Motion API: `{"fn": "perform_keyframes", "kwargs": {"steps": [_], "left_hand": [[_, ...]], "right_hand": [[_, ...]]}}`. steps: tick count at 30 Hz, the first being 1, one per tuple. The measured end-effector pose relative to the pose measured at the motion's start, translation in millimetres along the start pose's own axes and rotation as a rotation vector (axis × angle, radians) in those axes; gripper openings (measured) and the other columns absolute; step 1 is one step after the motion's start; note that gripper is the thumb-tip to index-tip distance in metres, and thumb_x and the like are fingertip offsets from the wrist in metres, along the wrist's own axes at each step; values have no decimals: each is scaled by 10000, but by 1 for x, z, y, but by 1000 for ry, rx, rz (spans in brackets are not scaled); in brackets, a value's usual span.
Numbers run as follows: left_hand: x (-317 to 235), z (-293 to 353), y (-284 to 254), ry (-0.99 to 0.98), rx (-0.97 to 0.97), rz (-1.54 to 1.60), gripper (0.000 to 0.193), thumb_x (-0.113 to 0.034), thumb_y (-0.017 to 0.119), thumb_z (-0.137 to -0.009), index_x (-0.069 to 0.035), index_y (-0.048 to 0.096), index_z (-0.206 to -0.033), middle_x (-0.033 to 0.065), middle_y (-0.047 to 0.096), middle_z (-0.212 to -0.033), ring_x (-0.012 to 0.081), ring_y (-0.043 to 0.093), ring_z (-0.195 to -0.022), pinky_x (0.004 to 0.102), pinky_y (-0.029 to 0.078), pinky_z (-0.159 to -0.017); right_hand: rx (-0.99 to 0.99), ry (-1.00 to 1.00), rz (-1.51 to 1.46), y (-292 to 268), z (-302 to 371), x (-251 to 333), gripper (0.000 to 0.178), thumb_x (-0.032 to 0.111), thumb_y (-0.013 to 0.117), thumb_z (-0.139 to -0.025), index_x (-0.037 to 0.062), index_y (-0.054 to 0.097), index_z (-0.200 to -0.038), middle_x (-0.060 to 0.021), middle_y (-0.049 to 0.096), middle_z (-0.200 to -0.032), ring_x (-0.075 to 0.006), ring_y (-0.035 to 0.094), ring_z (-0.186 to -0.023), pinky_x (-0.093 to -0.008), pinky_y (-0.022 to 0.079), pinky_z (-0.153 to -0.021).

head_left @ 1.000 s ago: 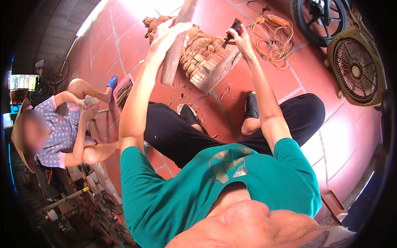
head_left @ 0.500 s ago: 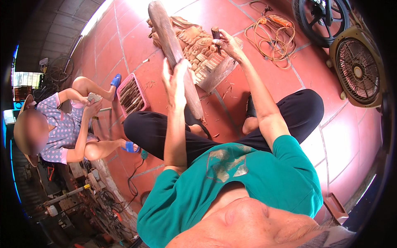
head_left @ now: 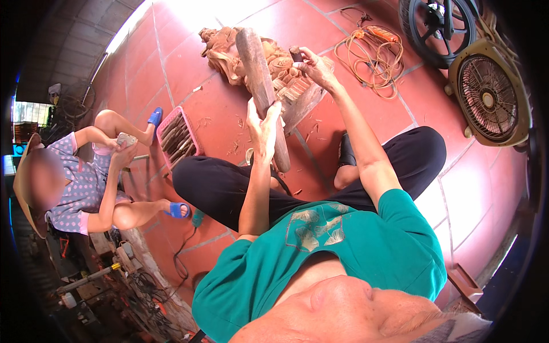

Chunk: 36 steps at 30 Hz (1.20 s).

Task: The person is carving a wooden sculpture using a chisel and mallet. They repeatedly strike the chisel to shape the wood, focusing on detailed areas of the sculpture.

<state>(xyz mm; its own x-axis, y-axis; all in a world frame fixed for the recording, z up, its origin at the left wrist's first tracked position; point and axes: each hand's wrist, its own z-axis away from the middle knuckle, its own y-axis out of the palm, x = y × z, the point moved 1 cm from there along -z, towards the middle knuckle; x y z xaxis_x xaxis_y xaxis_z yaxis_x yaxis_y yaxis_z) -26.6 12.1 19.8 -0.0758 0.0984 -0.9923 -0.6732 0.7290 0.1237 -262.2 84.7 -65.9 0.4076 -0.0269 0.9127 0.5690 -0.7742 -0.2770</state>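
My left hand (head_left: 264, 130) is wrapped round a long, worn wooden mallet (head_left: 258, 68), a club-like bar. The mallet slants over the carved wood, its wide end away from me and its narrow end near my left foot. In my right hand (head_left: 318, 70) a chisel (head_left: 295, 54) with a dark round handle is pinched between thumb and fingers. The chisel's lower part is hard to make out against the wood. Below both hands a brown wood carving (head_left: 226, 56), cut in deep relief, lies on the floor, partly hidden by the mallet.
A pink basket (head_left: 198, 140) of wooden-handled tools stands left, beside a seated person (head_left: 86, 183) holding a phone. Wood chips lie on the red tiles (head_left: 223, 120). An orange cord (head_left: 366, 68), a black wheel (head_left: 437, 28) and a box fan (head_left: 489, 97) are at right.
My left hand and the mallet have shifted right and nearer to me, with the mallet more upright in the picture. My right hand stays near the same spot, still gripping the chisel.
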Motion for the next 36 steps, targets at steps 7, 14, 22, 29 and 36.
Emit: {"fn": "perform_keyframes", "kwargs": {"steps": [7, 14, 22, 29, 36], "left_hand": [[3, -1, -2, -44, 18, -7, 404, -114, 683, -908, -23, 518, -1266, 47, 620, -843, 108, 575, -618, 268, 486, -532], [-7, 8, 14, 239, -198, -63, 589, -108, 701, -921, -6, 381, -1404, 102, 623, -912, 141, 600, -658, 300, 518, -580], [32, -21, 18, -84, 51, -124, 507, -178, 703, -897, 25, 469, -1299, 141, 644, -957, 157, 594, -613, 311, 509, -521], [6, -3, 21, 144, -238, -124, 473, -177, 702, -935, 33, 448, -1274, 123, 628, -908, 149, 587, -691, 304, 510, -580], [30, -15, 13, -98, 52, -95, 286, -194, 697, -915, -41, 540, -1098, 30, 587, -775, 101, 537, -523, 273, 456, -475]], "right_hand": [[128, 50, -198, -2, -5, -9, 438, 197, 734, -920, 128, 553, -1313, -54, 675, -995, -128, 634, -807, -287, 524, -703], [209, -40, 222, -5, -5, 9, 562, 389, 790, -850, 61, 623, -1274, -117, 713, -1050, -217, 673, -932, -349, 528, -806], [360, -76, 175, -9, -16, 9, 426, 151, 749, -867, 52, 618, -1260, -106, 720, -1064, -207, 688, -943, -347, 545, -841], [472, -100, 239, -7, -23, 11, 423, 88, 727, -849, 59, 607, -1254, -84, 718, -1026, -174, 671, -942, -347, 531, -837], [701, -216, 390, 3, -42, 21, 446, 114, 743, -823, 102, 592, -1242, -138, 697, -1089, -322, 660, -989, -434, 508, -840]]}}
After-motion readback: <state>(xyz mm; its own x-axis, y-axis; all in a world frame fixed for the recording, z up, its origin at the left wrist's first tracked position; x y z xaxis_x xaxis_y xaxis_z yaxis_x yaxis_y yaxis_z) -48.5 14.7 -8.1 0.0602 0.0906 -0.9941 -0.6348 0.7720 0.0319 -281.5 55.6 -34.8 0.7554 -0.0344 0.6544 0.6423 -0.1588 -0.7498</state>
